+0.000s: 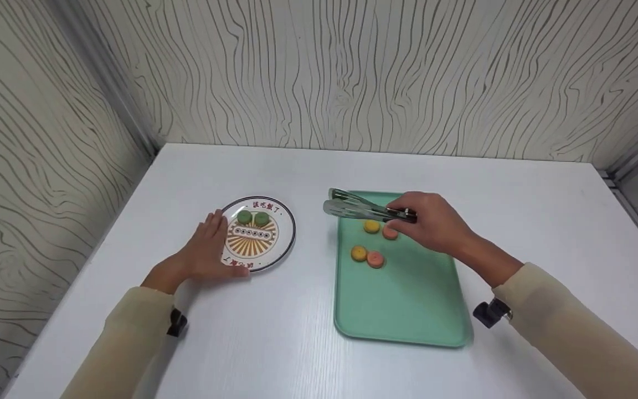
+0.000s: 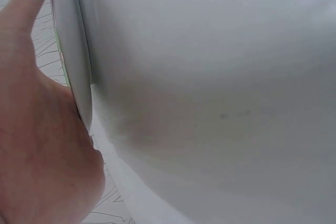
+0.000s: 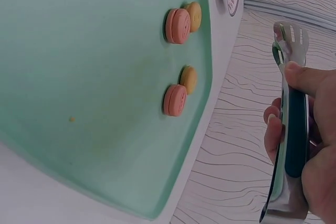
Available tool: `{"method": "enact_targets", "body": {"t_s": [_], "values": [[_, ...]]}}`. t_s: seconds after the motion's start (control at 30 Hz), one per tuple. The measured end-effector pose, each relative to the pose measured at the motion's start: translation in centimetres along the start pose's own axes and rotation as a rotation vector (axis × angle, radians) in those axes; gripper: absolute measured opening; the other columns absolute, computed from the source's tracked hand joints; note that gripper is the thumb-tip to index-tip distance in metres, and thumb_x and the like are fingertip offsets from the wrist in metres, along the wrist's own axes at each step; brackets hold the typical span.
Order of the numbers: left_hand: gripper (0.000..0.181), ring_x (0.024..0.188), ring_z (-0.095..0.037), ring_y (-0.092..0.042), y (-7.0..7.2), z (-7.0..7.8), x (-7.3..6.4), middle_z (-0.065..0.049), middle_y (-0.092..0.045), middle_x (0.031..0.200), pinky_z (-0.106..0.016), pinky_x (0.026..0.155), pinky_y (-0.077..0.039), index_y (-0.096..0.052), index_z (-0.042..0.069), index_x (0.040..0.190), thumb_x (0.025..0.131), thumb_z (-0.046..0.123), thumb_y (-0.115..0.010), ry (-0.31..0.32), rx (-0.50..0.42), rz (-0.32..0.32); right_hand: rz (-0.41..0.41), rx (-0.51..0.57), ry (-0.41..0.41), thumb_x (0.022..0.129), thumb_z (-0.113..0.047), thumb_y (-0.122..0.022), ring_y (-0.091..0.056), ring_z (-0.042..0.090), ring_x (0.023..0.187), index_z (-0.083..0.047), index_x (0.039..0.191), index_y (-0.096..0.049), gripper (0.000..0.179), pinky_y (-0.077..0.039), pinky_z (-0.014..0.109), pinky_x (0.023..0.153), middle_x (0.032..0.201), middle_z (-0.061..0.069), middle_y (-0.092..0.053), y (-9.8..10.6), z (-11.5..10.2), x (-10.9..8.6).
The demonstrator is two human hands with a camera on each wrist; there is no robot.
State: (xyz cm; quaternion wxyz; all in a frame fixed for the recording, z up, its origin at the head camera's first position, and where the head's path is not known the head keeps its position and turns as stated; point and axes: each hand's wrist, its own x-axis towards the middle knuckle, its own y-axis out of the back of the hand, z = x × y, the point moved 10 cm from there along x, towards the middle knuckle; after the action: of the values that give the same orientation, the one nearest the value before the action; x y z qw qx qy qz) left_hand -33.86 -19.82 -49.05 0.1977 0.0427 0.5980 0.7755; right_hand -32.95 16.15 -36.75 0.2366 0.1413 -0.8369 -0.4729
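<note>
My left hand rests against the left rim of a round white plate, its fingers straight along the edge and the thumb stretched along the near side. Two green macarons sit side by side on the plate's far half. In my right hand is a pair of metal tongs, gripped by its dark handles above the far part of a green tray. The tongs' tips point left, slightly apart, and nothing shows between them. Below on the tray lie two yellow macarons and two pink macarons, in two mixed pairs.
The white table carries the plate at left and the tray to its right, with a strip of tabletop between them. Wood-grain patterned panels stand along the back and sides. A small crumb lies on the tray.
</note>
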Motion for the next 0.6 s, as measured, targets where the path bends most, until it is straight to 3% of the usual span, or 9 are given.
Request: {"method": "enact_targets", "body": {"t_s": [0.6], "values": [[0.132, 0.141, -0.04, 0.009, -0.1, -0.1, -0.1, -0.027, 0.007, 0.153, -0.052, 0.113, -0.003, -0.003, -0.011, 0.145, 0.066, 0.078, -0.059, 0.007, -0.02, -0.011, -0.072, 0.076, -0.04, 0.085, -0.026, -0.07, -0.051, 0.011, 0.062, -0.016, 0.102, -0.071, 0.019, -0.045, 0.028, 0.054, 0.083, -0.007, -0.061, -3.4, -2.2, 3.0]]}}
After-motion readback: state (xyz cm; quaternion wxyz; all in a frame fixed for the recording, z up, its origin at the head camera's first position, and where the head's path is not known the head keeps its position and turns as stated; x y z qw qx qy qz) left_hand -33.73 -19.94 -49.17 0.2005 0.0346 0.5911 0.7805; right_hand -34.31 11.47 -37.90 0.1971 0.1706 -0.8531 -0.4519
